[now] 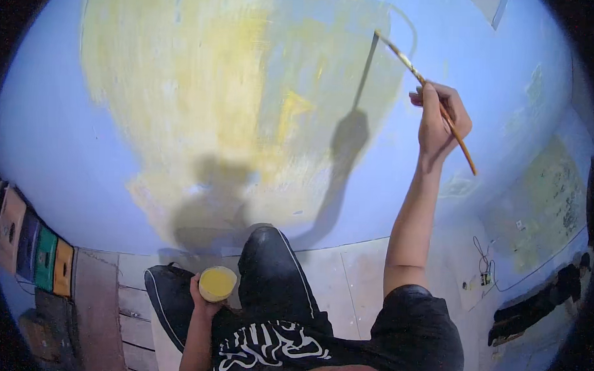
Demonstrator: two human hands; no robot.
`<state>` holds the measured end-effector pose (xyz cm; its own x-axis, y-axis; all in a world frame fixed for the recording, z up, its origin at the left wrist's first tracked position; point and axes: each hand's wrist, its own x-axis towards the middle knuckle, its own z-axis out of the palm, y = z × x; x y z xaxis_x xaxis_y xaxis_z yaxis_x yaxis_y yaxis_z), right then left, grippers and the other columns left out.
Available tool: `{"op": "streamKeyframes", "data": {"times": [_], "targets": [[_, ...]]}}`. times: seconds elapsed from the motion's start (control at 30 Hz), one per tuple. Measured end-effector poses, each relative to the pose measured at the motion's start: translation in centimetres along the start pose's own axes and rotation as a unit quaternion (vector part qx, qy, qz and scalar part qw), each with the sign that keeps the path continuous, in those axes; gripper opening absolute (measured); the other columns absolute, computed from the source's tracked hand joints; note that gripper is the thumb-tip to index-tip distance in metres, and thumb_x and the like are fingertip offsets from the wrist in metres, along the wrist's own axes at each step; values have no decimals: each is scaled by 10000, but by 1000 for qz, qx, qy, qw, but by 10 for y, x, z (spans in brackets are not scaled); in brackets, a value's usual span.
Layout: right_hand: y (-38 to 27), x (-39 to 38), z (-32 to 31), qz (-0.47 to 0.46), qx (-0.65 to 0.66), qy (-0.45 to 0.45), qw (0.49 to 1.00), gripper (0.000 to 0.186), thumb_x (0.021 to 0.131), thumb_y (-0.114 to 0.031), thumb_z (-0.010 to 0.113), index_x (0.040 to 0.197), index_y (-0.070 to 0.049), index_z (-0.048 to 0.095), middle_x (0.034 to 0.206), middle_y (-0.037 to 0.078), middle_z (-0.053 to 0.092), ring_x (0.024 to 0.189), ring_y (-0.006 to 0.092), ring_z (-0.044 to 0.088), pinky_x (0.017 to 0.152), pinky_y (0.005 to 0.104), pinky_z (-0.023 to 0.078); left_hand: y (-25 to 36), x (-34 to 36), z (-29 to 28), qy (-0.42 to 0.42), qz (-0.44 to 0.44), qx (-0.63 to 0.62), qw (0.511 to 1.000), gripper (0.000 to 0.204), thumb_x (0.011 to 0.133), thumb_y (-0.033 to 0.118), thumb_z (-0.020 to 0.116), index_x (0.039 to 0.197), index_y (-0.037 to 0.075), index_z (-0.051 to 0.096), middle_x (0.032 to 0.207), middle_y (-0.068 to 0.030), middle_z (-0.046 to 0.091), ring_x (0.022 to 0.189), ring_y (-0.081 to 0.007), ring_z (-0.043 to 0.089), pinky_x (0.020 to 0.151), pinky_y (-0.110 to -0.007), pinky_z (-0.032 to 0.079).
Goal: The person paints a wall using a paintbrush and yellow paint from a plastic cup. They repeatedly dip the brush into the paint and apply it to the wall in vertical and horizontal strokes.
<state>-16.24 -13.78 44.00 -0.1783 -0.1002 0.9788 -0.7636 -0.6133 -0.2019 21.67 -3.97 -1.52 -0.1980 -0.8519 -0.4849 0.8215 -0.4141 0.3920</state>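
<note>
My right hand (441, 118) is raised in front of the wall, its fingers closed round the wooden handle of a long thin paintbrush (406, 61). The bristle tip meets the wall at the upper right edge of a large yellow painted patch (183, 70). Down by my lap, my left hand (203, 296) grips a round cup of yellow paint (217, 283) from its left side. The cup is upright. Shadows of my head, arm and the brush fall across the yellow patch.
The wall (44, 124) round the patch is light blue. At the left stand several coloured drawers or boxes (46, 258). To the right, a cable (503, 287) runs near a power strip, and a person in dark clothes (541, 299) is farther right. Planks (136, 302) cover the floor.
</note>
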Motion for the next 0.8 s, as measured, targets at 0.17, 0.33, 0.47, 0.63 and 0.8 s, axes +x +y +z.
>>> {"op": "streamKeyframes", "data": {"times": [0.17, 0.33, 0.47, 0.63, 0.8], "targets": [[-17, 9, 2, 13, 27, 38, 999, 117, 872, -33, 611, 875, 70, 667, 714, 145, 679, 671, 198, 701, 632, 294, 570, 4, -2, -10, -40, 15, 34, 999, 605, 875, 570, 385, 1187, 96, 596, 1103, -121, 655, 990, -303, 650, 759, -469, 549], [-17, 18, 18, -81, 53, 58, 994, 122, 883, -51, 620, 878, 59, 672, 726, 147, 683, 670, 200, 698, 646, 293, 570, 12, -6, -33, -62, 11, 1, 998, 598, 881, 560, 391, 1167, 79, 603, 1075, -118, 662, 939, -306, 663, 698, -457, 560], [-42, 2, 9, -29, 5, 12, 999, 142, 874, -77, 624, 857, 56, 670, 705, 149, 681, 625, 188, 690, 619, 288, 565, 17, -25, -10, 0, 22, -9, 1000, 594, 871, 569, 391, 1127, 85, 620, 990, -109, 683, 831, -295, 685, 581, -408, 564], [-79, 5, 1, -15, 13, 6, 1000, 146, 877, -65, 617, 851, 71, 661, 707, 146, 682, 646, 186, 692, 614, 292, 566, 25, -39, -23, -21, 3, -12, 1000, 609, 870, 581, 385, 1110, 74, 624, 955, -113, 687, 779, -290, 693, 549, -405, 575], [-77, 12, 18, -64, 28, 56, 996, 138, 887, -53, 616, 850, 73, 657, 722, 159, 686, 661, 194, 701, 631, 295, 575, 23, -42, -33, 3, 2, -29, 1000, 638, 883, 585, 367, 1108, 42, 615, 926, -137, 682, 770, -307, 691, 569, -423, 582]]}}
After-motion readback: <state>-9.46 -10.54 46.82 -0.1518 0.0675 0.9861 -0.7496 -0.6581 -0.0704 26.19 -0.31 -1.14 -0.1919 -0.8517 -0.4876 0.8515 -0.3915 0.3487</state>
